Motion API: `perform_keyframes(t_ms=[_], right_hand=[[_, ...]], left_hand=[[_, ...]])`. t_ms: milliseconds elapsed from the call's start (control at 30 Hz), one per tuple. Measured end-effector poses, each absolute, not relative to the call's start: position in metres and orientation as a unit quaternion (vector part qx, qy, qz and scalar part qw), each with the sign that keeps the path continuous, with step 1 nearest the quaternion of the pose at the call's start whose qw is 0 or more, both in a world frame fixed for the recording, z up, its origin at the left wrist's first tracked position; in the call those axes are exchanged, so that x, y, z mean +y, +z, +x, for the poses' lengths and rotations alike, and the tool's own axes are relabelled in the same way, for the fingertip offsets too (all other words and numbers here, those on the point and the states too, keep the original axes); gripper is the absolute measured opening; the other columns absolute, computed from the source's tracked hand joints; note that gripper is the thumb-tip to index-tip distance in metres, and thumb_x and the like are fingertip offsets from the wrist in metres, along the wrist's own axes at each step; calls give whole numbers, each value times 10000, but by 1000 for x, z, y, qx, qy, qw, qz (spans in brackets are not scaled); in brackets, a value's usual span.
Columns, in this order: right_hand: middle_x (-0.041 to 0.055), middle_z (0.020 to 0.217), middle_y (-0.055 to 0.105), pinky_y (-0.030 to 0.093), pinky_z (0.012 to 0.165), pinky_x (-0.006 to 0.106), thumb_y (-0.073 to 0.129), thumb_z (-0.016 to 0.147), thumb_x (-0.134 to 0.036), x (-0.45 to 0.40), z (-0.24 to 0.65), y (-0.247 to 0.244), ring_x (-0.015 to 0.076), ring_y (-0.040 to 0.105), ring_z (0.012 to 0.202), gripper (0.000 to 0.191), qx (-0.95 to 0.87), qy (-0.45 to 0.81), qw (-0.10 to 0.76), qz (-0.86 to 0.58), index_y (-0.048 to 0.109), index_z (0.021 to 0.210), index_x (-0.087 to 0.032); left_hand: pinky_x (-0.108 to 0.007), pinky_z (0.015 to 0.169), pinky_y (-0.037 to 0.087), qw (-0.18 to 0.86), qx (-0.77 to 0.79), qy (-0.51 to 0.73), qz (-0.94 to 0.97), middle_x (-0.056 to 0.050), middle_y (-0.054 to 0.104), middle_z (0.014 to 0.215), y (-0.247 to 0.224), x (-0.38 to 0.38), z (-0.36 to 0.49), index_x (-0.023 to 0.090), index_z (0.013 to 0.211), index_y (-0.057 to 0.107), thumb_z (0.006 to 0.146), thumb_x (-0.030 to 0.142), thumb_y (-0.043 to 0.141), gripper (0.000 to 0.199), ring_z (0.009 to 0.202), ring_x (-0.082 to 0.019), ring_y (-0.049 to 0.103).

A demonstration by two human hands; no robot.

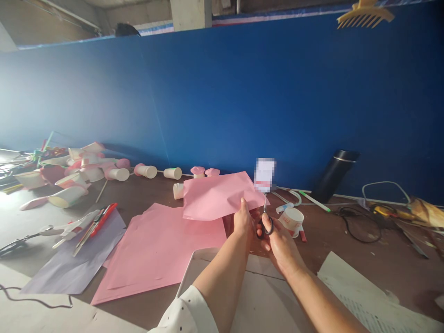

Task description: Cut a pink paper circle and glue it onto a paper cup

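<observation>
My left hand point(243, 219) grips a pink sheet point(217, 196) near its lower right edge, thumb on top. The sheet is held up, tilted, over the table. In my right hand point(274, 236) are scissors point(265, 226) with black handles, fingers through the loops. Their blades point up and away, close to the sheet's right corner; whether they touch the paper cannot be made out. More pink sheets point(166, 245) lie flat at the left, partly on a purple-grey sheet point(76, 259).
Paper cups with pink parts point(83, 166) crowd the back left. A glue gun point(74, 226) and a red cutter point(102, 222) lie at left. A tape roll point(292, 218), black bottle point(335, 175), cables and printed paper point(367, 296) are at right. A blue partition point(222, 101) stands behind.
</observation>
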State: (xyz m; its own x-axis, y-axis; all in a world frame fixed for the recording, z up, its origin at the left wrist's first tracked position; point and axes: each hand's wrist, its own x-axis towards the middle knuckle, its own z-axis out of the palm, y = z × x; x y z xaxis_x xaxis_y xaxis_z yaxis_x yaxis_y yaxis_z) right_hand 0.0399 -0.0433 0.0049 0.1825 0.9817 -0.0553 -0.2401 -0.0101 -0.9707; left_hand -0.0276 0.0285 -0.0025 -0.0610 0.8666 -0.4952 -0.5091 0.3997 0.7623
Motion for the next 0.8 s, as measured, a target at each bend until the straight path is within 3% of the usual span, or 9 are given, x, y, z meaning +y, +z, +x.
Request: perform_keyframes(t_ms=[200,467,800], right_hand=[[3,675,569,279,378,185,678,767,-519,-42,42,-1,127,519,612,316,-369,536,594,-473,585,768,-217],[0,666,583,308,410,207,647,777,-554,-41,43,4,132,523,605,344,-362,538,581,-492,578,771,-217],[4,643,586,263,378,211,685,724,-567,-40,41,3,139,509,576,373,-359,530,599,-480,556,749,-218]], left_hand=[[-250,382,379,672,505,508,188,-104,663,718,-5,29,-28,97,832,660,847,645,433,593,421,-122,500],[-250,326,308,677,516,480,212,-27,537,519,3,21,-28,132,754,627,834,682,409,597,332,-108,397],[-247,326,306,681,510,479,215,-15,477,447,3,20,-28,142,696,590,819,712,406,611,328,-112,378]])
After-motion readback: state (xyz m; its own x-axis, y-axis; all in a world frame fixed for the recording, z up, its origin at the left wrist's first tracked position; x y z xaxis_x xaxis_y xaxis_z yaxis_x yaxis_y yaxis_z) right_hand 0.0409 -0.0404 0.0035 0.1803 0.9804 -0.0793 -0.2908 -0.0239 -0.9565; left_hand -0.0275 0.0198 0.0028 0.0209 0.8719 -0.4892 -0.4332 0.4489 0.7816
